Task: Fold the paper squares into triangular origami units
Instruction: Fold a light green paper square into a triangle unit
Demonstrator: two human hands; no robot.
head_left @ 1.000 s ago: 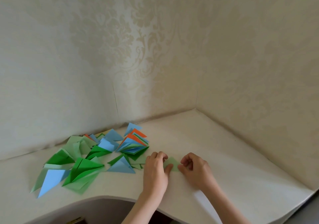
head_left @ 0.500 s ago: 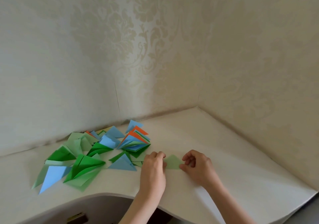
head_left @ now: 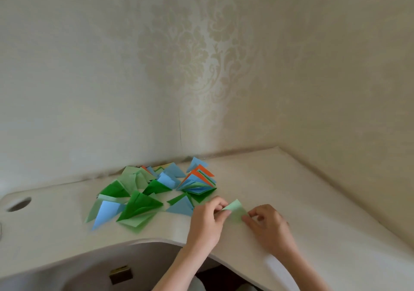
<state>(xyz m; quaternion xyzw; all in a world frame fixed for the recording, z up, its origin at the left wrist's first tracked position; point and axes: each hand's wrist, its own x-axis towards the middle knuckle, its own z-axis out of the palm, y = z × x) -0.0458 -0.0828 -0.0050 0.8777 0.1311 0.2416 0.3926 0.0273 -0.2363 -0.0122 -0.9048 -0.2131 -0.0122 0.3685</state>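
A small light green paper piece (head_left: 235, 210), folded to a triangle, lies on the white corner desk (head_left: 313, 201) between my hands. My left hand (head_left: 207, 221) pinches its left corner, which stands lifted off the desk. My right hand (head_left: 267, 226) pinches its right lower edge with curled fingers. To the left lies a heap of folded triangular units (head_left: 139, 198) in dark green, light green and blue. A fanned stack of blue, green and orange folded papers (head_left: 198, 183) sits just behind my left hand.
Patterned walls (head_left: 224, 66) close the desk at the back and on the right. A round cable hole (head_left: 19, 203) is at the desk's far left. The curved front edge (head_left: 134, 242) cuts in below the heap, with a drawer handle (head_left: 121, 274) beneath.
The green piece went from lying flat under my fingers to having its left corner lifted by my left hand. The camera tilted, so desk and hands sit lower in view.
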